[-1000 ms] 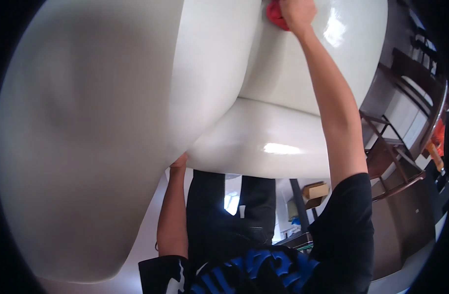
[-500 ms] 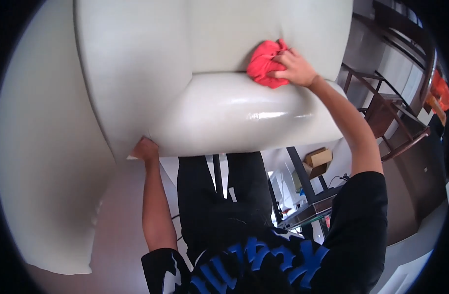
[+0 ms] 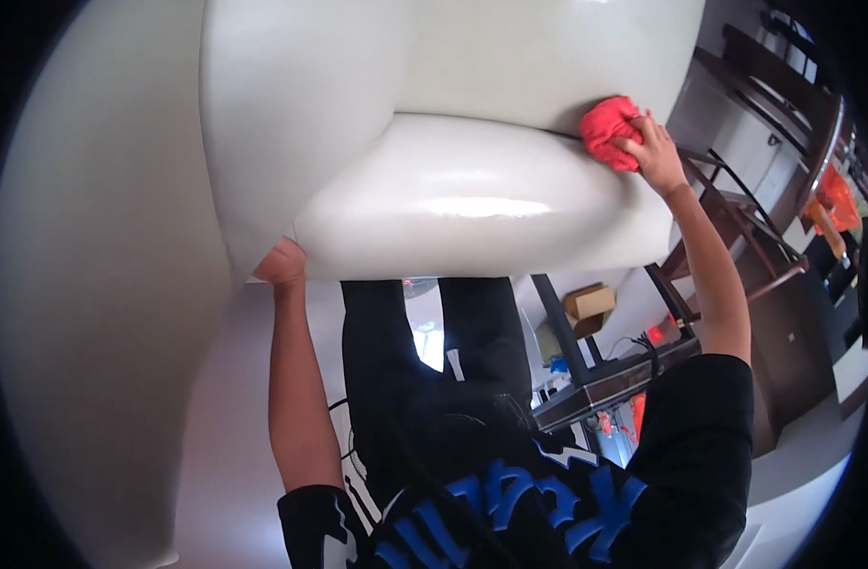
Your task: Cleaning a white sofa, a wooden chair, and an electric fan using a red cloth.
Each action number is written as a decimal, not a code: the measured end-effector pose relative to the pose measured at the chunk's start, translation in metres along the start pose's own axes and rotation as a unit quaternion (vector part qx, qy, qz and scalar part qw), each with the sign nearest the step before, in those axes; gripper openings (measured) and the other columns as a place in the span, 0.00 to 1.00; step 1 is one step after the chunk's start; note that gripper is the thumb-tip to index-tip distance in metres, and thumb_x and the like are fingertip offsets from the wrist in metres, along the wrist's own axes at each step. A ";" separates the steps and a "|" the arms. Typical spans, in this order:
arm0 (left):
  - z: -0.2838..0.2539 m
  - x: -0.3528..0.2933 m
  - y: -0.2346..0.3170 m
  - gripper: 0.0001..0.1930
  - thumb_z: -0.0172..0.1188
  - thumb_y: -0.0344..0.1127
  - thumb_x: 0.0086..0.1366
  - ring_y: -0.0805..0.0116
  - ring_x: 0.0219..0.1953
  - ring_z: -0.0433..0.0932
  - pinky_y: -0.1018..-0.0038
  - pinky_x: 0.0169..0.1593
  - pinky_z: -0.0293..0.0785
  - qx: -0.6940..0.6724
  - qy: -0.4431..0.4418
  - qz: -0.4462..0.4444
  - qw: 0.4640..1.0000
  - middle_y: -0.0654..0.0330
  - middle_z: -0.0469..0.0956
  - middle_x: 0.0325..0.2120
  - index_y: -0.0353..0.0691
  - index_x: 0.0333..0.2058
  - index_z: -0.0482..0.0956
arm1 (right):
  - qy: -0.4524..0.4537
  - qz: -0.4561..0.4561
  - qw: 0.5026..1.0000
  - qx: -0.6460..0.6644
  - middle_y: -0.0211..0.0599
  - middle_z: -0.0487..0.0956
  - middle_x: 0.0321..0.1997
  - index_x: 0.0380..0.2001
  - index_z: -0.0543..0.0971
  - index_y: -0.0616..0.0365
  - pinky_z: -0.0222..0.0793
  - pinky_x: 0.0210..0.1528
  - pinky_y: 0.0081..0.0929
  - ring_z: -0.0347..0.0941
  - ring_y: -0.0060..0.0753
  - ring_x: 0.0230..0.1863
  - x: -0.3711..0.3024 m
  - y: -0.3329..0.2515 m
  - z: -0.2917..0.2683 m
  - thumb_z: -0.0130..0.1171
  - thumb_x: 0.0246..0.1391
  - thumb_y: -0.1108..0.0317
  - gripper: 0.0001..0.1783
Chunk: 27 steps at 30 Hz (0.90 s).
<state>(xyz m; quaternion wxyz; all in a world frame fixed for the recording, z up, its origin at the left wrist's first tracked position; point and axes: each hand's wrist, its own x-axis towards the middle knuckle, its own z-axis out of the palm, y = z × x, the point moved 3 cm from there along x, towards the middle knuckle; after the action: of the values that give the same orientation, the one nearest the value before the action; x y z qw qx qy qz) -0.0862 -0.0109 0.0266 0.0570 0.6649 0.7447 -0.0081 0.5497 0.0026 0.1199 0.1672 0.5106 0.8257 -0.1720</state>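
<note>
A cream, glossy leather sofa [image 3: 472, 171] fills the upper part of the view, with a rounded seat front and a taller section beyond it. My right hand [image 3: 659, 156] is closed on a bunched red cloth [image 3: 606, 133]. It presses the cloth at the right end of the seam between these two parts. My left hand [image 3: 280, 262] rests at the lower left front corner of the sofa, against its edge. The fingers of that hand are tucked out of sight.
Dark wooden chairs [image 3: 737, 194] stand to the right of the sofa. Below it, on the right, are a black-framed table [image 3: 623, 375] and an open cardboard box [image 3: 590, 303]. An orange bag [image 3: 837, 199] shows at the far right.
My right hand has slid the red cloth rightward along the seam, toward the sofa's right end. My left hand stays at the same corner. The view has shifted slightly.
</note>
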 end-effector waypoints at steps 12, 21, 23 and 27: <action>-0.071 0.030 0.043 0.14 0.50 0.33 0.60 0.40 0.44 0.74 0.48 0.46 0.66 0.193 -0.388 -0.095 0.896 0.43 0.78 0.41 0.30 0.40 0.78 | 0.158 0.320 0.927 0.116 0.45 0.64 0.63 0.54 0.75 0.33 0.62 0.55 0.60 0.63 0.59 0.60 0.039 -0.017 -0.027 0.71 0.35 0.69 0.37; -0.154 0.064 0.221 0.15 0.59 0.27 0.48 0.44 0.46 0.70 0.52 0.49 0.69 -0.132 -0.239 0.367 0.890 0.46 0.70 0.41 0.35 0.38 0.79 | 0.321 0.408 0.846 0.124 0.34 0.62 0.66 0.54 0.74 0.23 0.54 0.59 0.58 0.59 0.55 0.61 0.129 -0.001 0.001 0.72 0.29 0.71 0.43; -0.098 0.139 0.282 0.23 0.53 0.23 0.51 0.41 0.57 0.64 0.51 0.60 0.59 -0.167 -0.170 0.365 0.900 0.40 0.66 0.54 0.31 0.49 0.73 | 0.343 0.432 0.829 0.092 0.40 0.65 0.62 0.55 0.74 0.28 0.59 0.54 0.53 0.62 0.50 0.58 0.177 0.060 -0.029 0.67 0.31 0.74 0.42; 0.009 0.290 0.424 0.26 0.50 0.28 0.60 0.51 0.63 0.59 0.56 0.64 0.54 -0.247 0.008 0.364 0.898 0.49 0.62 0.61 0.36 0.59 0.64 | 0.379 0.453 0.806 0.033 0.46 0.71 0.52 0.57 0.70 0.40 0.67 0.53 0.47 0.69 0.55 0.51 0.266 0.204 -0.113 0.58 0.50 0.69 0.28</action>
<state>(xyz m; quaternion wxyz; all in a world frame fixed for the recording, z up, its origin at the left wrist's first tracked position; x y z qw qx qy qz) 0.3028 0.3244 0.0173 0.2122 0.8541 0.4292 0.2032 0.6097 0.3487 0.0762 -0.1168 0.8565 0.4920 0.1037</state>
